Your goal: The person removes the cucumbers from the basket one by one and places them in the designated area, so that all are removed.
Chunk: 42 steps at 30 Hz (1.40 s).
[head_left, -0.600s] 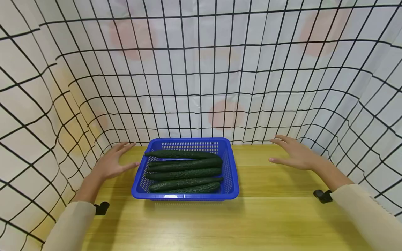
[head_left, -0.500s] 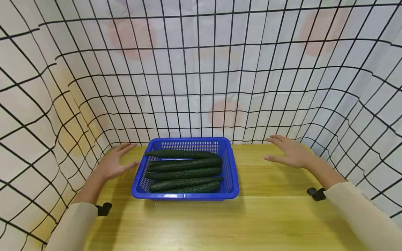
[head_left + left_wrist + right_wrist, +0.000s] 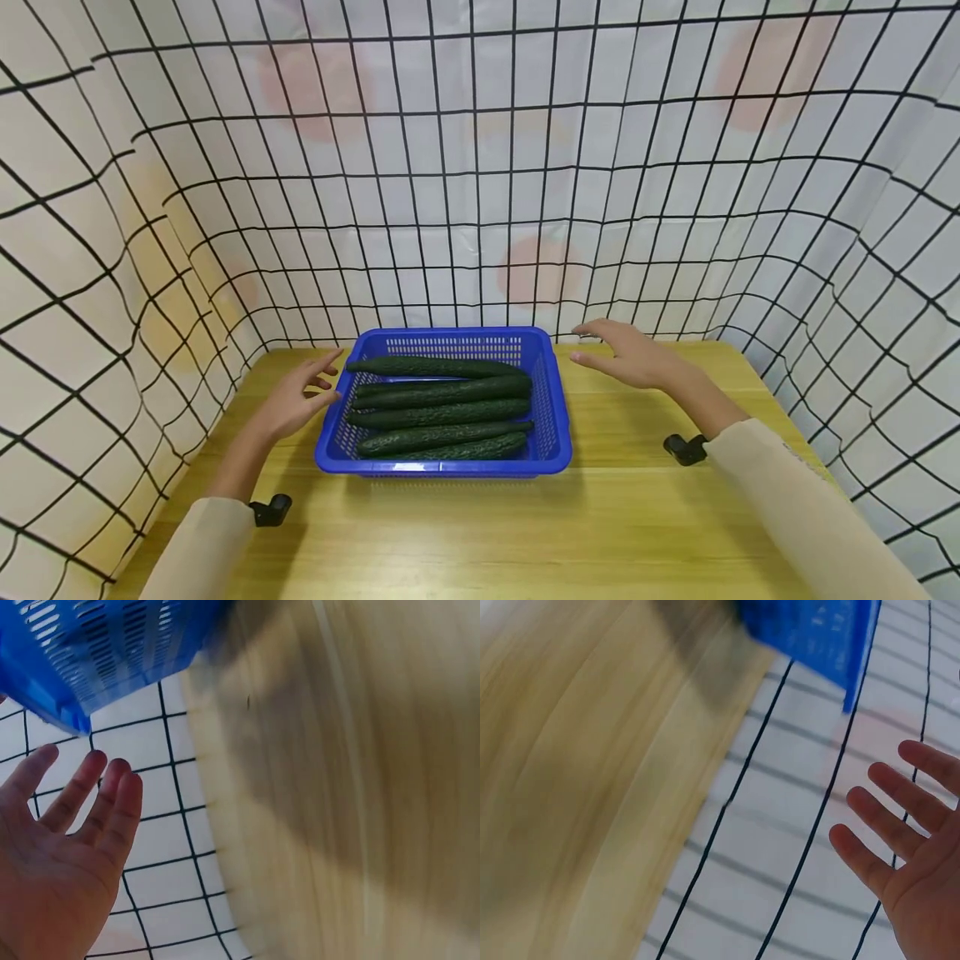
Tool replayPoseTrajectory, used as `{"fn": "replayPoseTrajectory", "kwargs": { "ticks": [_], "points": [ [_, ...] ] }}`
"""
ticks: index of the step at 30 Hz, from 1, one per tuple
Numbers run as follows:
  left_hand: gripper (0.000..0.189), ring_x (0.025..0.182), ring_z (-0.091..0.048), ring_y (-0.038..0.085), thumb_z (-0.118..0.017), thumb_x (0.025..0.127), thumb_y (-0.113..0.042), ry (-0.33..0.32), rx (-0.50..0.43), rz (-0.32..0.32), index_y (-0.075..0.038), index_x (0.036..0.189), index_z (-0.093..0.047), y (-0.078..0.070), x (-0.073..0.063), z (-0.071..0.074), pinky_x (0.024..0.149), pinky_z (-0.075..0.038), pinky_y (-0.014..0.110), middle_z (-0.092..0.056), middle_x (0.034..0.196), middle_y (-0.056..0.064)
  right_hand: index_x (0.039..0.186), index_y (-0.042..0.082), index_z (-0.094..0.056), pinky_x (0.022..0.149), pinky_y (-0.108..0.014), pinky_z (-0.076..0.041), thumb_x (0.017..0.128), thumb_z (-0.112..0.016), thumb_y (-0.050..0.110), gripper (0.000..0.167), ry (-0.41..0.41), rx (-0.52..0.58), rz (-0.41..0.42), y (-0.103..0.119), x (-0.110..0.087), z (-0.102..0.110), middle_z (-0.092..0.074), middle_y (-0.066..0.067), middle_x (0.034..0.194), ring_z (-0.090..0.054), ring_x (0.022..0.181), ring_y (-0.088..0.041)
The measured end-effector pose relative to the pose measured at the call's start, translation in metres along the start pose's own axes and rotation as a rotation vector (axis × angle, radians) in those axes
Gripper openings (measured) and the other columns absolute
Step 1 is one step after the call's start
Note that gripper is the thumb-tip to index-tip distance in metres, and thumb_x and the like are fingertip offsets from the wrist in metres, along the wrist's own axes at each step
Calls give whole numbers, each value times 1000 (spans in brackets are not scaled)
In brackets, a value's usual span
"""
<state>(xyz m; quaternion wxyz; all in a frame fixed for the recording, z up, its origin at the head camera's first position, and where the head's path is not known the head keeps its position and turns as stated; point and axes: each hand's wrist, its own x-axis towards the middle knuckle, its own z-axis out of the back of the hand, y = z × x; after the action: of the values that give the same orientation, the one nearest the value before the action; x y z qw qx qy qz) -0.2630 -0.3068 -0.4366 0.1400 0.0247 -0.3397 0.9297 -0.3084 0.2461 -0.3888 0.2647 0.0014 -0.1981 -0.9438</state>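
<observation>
White cloth [image 3: 453, 83], tinged yellow at nine o'clock and marked with pale pink discs toward twelve, stands behind black mesh [image 3: 512, 108] that bends round us from nine to three o'clock. Below it we see a yellowish wooden table [image 3: 487, 533], its grain running nine to three. At ten o'clock our left hand [image 3: 296, 400] grasps nothing, fingers loosely bent at the blue basket [image 3: 442, 468]; we cannot tell whether they touch its rim. That basket sits toward the table's twelve o'clock edge, its long axis nine to three. Inside it we find the dark green cucumbers [image 3: 442, 414], side by side along the same line; most tilt slightly toward three o'clock, while the farthest bends its right end toward four. At one o'clock our right hand [image 3: 630, 358] is released, fingers extended toward ten, just clear of the rim
</observation>
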Motion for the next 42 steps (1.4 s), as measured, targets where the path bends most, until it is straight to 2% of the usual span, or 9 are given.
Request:
{"fn": "replayPoseTrajectory", "kwargs": {
  "ticks": [5,13,18,22,25,31,34,38,42],
  "points": [
    [71,106,-59,33,-60,95,-19,-31,-39,6,-13,162,-35,1,0,-9,95,-52,54,-56,130,21,149,7,-53,110,-61,-44,103,-52,56,67,4,65,54,27,20,-8,-57,-13,148,-55,133,-37],
    [69,102,-63,30,-59,95,-20,-36,-112,80,-18,161,-38,-3,2,-17,81,-52,35,-58,131,21,148,10,-54,109,-55,-47,103,-53,52,61,25,118,126,64,45,-10,-59,-12,146,-56,132,-33],
    [70,102,-68,34,-58,97,-19,-38,-187,127,-21,163,-35,-6,4,-22,82,-55,35,-54,132,22,150,11,-52,112,-53,-46,103,-52,54,63,50,163,132,84,59,-13,-58,-12,148,-55,135,-32],
    [71,115,-61,39,-58,98,-19,-34,-202,150,-20,164,-32,-8,5,-24,86,-57,41,-55,133,24,151,11,-50,110,-53,-48,104,-50,54,64,65,192,153,92,72,-22,-57,-13,149,-57,134,-32],
    [72,119,-54,39,-58,98,-18,-32,-228,170,-22,164,-30,-10,6,-26,88,-56,40,-56,131,24,152,11,-49,108,-53,-49,104,-50,55,65,76,212,168,97,80,-29,-57,-13,148,-58,132,-33],
    [72,97,-58,30,-56,97,-14,-69,-353,271,-30,163,-33,-15,6,-30,73,-51,32,-56,125,23,151,13,-51,108,-49,-49,102,-50,58,67,103,223,175,106,94,-45,-57,-11,148,-58,132,-30],
    [72,90,-59,26,-57,95,-14,-99,-402,308,-32,161,-36,-18,7,-33,70,-54,32,-58,119,22,151,11,-51,108,-50,-49,102,-53,58,68,113,238,172,111,99,-51,-58,-12,148,-57,133,-30],
    [71,85,-66,22,-58,95,-12,-125,-490,322,-31,160,-38,-18,8,-37,69,-62,35,-62,122,25,151,8,-51,109,-51,-49,101,-56,55,69,128,241,171,115,103,-57,-59,-13,145,-58,132,-30],
    [71,78,-72,22,-57,95,-9,-126,-597,320,-31,161,-38,-16,8,-41,66,-64,39,-67,124,28,150,10,-52,108,-50,-49,100,-59,54,67,128,221,161,115,109,-67,-60,-10,144,-58,131,-28]
  ]
}}
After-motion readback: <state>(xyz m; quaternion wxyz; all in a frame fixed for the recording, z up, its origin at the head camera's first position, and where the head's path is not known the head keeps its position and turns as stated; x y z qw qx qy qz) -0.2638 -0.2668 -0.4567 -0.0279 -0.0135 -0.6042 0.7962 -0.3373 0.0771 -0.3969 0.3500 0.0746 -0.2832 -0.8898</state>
